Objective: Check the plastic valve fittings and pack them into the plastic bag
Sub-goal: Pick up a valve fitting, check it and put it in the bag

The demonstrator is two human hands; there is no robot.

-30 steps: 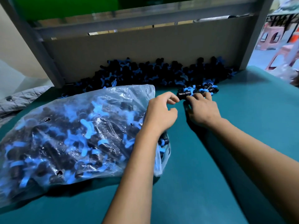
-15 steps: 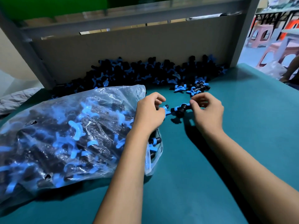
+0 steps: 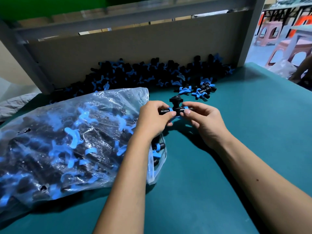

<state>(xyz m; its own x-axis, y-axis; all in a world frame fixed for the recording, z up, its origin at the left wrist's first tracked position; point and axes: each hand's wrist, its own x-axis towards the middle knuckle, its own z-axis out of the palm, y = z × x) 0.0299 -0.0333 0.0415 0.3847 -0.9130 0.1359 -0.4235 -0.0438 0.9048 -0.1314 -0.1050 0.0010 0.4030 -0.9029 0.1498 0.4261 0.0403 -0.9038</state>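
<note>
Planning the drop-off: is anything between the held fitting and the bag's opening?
Nothing visible. Both hands, left hand and right hand, pinch the fitting just right of the bag, whose mouth lies below the left wrist.

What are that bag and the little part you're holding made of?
The bag: thin clear plastic film, by its glossy wrinkles and the parts showing through. The fitting in both hands: apparently hard moulded plastic, matte black body with blue collars.
</note>
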